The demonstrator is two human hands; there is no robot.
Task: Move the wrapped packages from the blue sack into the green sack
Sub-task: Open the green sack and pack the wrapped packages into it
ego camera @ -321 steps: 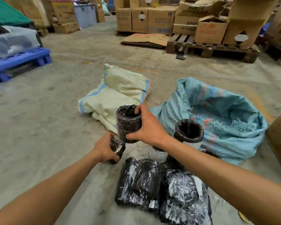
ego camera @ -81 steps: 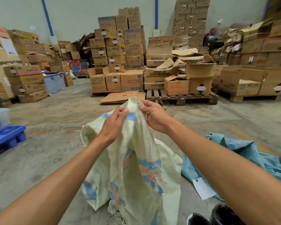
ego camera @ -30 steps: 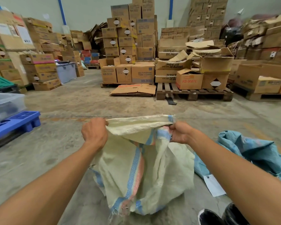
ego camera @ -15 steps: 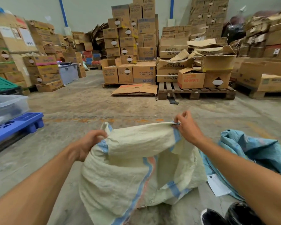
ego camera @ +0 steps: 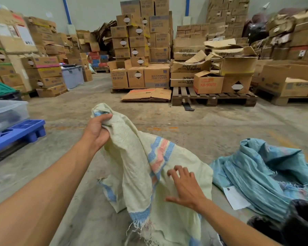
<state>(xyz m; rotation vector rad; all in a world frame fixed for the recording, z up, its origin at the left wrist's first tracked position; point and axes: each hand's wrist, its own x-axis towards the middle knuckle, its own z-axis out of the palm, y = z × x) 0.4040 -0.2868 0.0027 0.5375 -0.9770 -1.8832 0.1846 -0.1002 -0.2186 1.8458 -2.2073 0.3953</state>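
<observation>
Gripping one gathered corner of the pale green woven sack [ego camera: 142, 167], our left hand [ego camera: 96, 132] holds it up by a fistful of fabric near the blue-striped edge. Our right hand [ego camera: 186, 188] has let go of the rim it pinched half a second ago; it now sits lower, fingers spread and relaxed, fingertips on the cloth to the right of and below the grip, holding nothing.

Change: the mouth we had stretched between both hands is collapsed. Sack now drapes from the left-hand grip down to the concrete floor [ego camera: 212, 125], frayed end lowest, coloured band running diagonally below the grip. No opening visible.

Blue sack [ego camera: 267, 174] lies crumpled on the floor, right of the grip and apart from the right hand, with a white paper slip [ego camera: 236, 197] at its near edge. Black wrapped packages [ego camera: 299, 221] sit at bottom right, blurred, far below and right of the grip; can't tell if they are touching the blue sack.

Our read: no transfer under way. We likely need to find the rim again and reopen the mouth before anything goes in. Packages look to be out on the floor, not in either sack.
</observation>
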